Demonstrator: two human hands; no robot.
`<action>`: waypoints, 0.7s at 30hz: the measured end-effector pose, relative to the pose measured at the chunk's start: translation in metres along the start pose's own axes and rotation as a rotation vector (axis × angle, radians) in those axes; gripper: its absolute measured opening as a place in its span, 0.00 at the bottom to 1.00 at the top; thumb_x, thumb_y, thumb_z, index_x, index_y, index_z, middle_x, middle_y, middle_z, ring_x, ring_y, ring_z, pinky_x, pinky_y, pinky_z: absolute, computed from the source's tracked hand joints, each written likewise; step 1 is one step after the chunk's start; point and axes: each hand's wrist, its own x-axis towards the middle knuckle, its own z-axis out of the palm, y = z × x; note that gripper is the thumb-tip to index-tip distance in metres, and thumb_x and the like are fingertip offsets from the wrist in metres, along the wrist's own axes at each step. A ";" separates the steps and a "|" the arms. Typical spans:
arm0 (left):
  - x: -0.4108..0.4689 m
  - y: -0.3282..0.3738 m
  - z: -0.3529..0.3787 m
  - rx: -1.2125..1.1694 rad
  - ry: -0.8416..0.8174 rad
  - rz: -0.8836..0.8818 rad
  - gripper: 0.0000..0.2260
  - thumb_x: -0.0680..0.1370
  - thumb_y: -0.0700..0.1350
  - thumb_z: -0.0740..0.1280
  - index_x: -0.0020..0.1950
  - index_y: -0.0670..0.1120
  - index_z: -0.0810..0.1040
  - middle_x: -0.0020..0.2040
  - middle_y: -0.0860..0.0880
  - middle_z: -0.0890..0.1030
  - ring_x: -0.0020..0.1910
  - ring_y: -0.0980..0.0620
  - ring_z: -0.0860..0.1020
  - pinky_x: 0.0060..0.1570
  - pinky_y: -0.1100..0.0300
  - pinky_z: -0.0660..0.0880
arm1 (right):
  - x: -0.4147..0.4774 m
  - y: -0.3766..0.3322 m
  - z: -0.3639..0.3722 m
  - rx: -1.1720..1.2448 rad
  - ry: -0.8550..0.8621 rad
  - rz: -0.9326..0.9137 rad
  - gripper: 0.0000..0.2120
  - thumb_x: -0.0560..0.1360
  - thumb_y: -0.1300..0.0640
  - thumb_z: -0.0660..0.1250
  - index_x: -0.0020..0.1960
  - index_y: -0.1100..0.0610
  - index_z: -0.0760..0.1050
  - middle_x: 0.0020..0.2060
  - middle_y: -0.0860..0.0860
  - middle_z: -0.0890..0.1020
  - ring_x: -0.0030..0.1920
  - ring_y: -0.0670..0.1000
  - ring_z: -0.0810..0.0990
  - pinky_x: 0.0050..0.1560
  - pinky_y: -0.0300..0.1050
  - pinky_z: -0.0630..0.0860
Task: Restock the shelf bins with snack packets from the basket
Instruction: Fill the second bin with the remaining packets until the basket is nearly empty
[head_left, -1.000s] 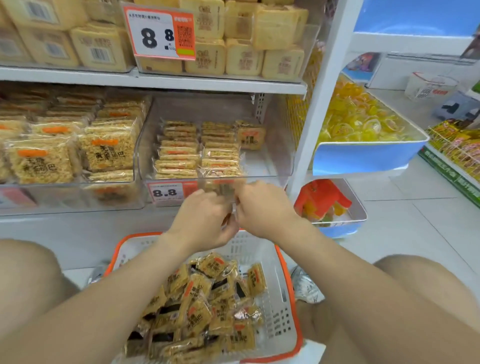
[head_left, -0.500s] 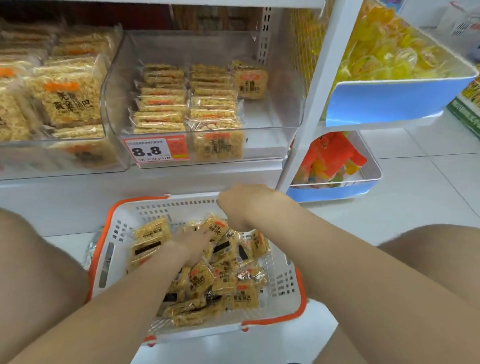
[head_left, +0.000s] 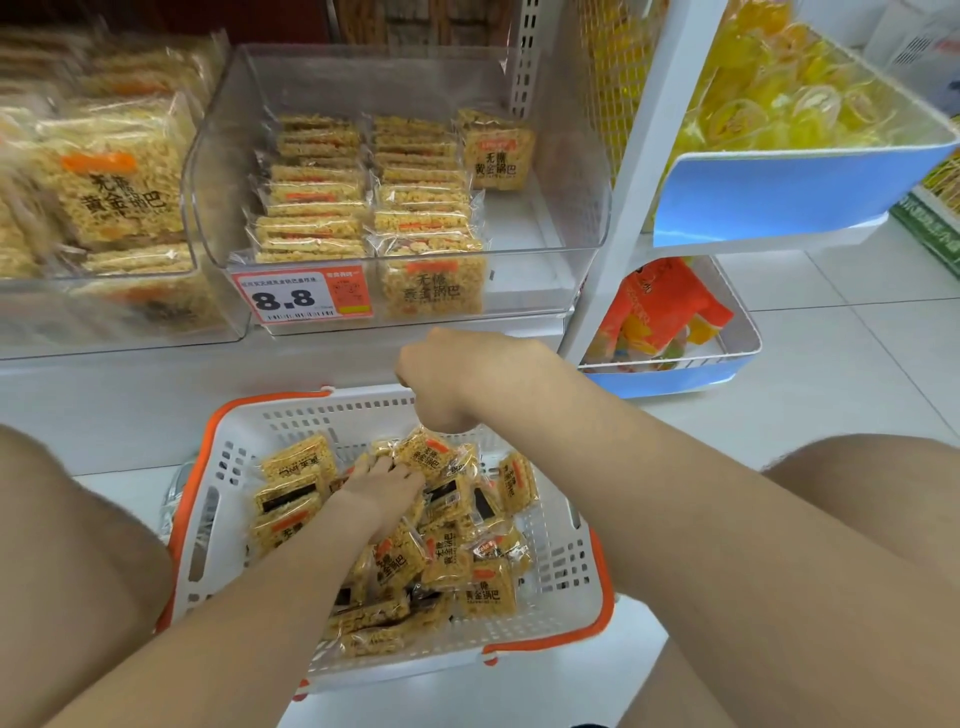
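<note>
Since 1.0 s ago: both hands have come down from the bin front to the basket (head_left: 291, 418).

Left hand (head_left: 382, 491): low inside the basket, lower centre of frame. Fingers (head_left: 400, 470) stretched forward and spread, resting on the heap of snack packets (head_left: 488, 587). The fingertips touch the top packet (head_left: 428, 454) at the heap's far side.

Right hand (head_left: 467, 379): centre of frame, just above the basket's far rim, back of hand up. Its fingers are curled under and hidden, so I cannot tell whether they grip anything. The top packet lies just below this wrist.

Basket stands on the floor (head_left: 857, 364) in front of the shelf.

Clear shelf bin (head_left: 563, 218), upper centre: two rows of stacked packets (head_left: 317, 208) at its left, and one front packet (head_left: 434, 291) standing against the front wall beside the 8.8 price tag (head_left: 301, 296).
</note>
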 end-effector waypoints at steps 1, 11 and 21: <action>-0.001 -0.001 0.000 0.000 0.009 0.007 0.29 0.75 0.29 0.65 0.73 0.48 0.67 0.73 0.45 0.68 0.72 0.41 0.64 0.77 0.40 0.59 | -0.001 -0.001 0.000 -0.001 0.002 -0.006 0.09 0.80 0.67 0.59 0.44 0.56 0.67 0.43 0.52 0.70 0.37 0.51 0.73 0.37 0.47 0.74; -0.007 -0.011 -0.008 -0.250 0.056 -0.016 0.15 0.83 0.37 0.65 0.68 0.47 0.77 0.68 0.45 0.75 0.65 0.44 0.74 0.68 0.46 0.73 | 0.000 0.004 -0.004 -0.028 -0.057 -0.012 0.07 0.81 0.65 0.59 0.56 0.58 0.73 0.49 0.54 0.77 0.42 0.54 0.79 0.46 0.50 0.80; -0.070 -0.018 -0.122 -1.145 0.433 0.146 0.15 0.78 0.53 0.76 0.58 0.50 0.76 0.51 0.51 0.85 0.52 0.51 0.83 0.58 0.50 0.78 | -0.019 0.034 -0.026 0.016 0.039 0.029 0.19 0.79 0.63 0.65 0.70 0.60 0.74 0.60 0.57 0.80 0.58 0.60 0.83 0.52 0.54 0.83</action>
